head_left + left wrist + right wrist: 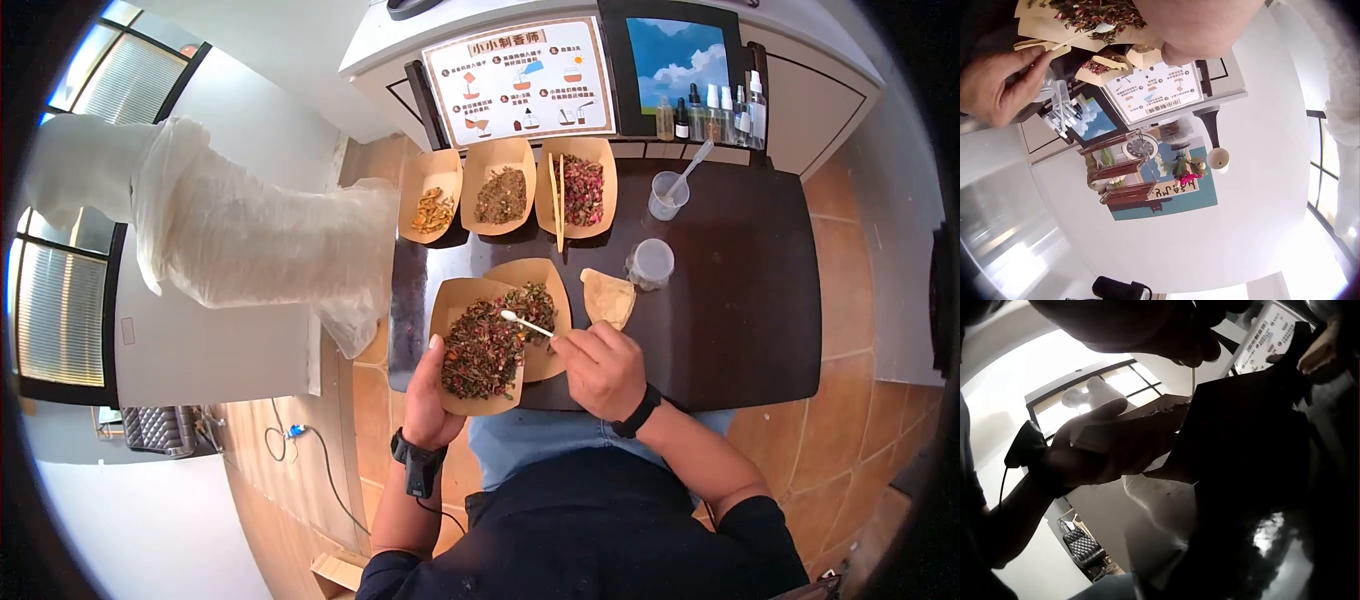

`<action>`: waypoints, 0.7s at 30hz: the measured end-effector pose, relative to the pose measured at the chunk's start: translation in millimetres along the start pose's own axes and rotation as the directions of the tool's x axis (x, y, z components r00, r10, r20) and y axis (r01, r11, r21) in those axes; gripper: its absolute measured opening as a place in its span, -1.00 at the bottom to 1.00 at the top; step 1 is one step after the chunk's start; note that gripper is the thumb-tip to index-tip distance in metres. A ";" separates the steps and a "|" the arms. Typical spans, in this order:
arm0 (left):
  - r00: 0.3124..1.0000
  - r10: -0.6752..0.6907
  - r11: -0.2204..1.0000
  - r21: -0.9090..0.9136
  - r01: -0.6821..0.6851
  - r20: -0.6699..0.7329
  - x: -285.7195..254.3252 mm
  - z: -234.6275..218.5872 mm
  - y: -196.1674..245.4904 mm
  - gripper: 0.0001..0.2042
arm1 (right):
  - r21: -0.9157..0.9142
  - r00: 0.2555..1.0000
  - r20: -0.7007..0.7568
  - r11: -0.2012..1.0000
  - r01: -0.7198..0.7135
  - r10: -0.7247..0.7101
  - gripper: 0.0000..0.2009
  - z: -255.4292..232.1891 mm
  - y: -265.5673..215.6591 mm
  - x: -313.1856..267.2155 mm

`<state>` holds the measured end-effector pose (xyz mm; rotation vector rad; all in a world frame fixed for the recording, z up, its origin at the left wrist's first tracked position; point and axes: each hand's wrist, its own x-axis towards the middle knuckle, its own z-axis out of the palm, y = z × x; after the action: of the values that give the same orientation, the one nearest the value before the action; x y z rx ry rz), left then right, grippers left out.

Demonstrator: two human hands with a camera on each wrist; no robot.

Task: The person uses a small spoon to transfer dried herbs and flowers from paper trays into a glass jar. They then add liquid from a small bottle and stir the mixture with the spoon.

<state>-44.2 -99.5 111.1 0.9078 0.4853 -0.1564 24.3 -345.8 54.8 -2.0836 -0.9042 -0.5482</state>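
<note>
My left hand [432,405] grips a kraft paper tray [455,402] by its near left side, thumb over the rim. It is filled with a dark red and green dried flower mix [478,345] and overlaps a second paper tray [548,367] in the head view. Between thumb and fingers, my right hand [605,372] pinches a small white spoon [530,325], its bowl end over the mix where the trays meet. The right wrist view is dark, with the left hand [1085,453] under the raised tray. Just beyond the right hand lies a folded tan cloth pouch [608,298].
At the back stand three paper trays holding yellowish pieces [433,212], brown bits [501,195] and pink buds [583,190], with wooden tweezers [558,205] across the last. A lidded jar [651,264], a cup [668,196], small bottles [712,115] and an instruction sheet [518,80] are beyond.
</note>
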 end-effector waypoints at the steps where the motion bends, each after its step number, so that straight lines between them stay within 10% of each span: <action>1: 1.000 0.002 1.000 -0.001 -0.002 0.004 -0.3 -1.2 0.1 -0.43 | -0.016 1.000 0.004 1.000 -0.002 0.003 -0.71 -2.9 2.4 -0.3; 21: 1.000 0.000 0.999 0.033 0.001 -0.023 -0.3 -1.9 -0.3 -0.43 | -0.065 0.999 -0.001 0.997 -0.041 0.041 -0.66 -14.6 8.2 9.2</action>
<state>-45.1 -98.2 110.0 0.9430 0.5053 -0.1554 35.3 -357.1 65.3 -2.1559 -0.8525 -0.5623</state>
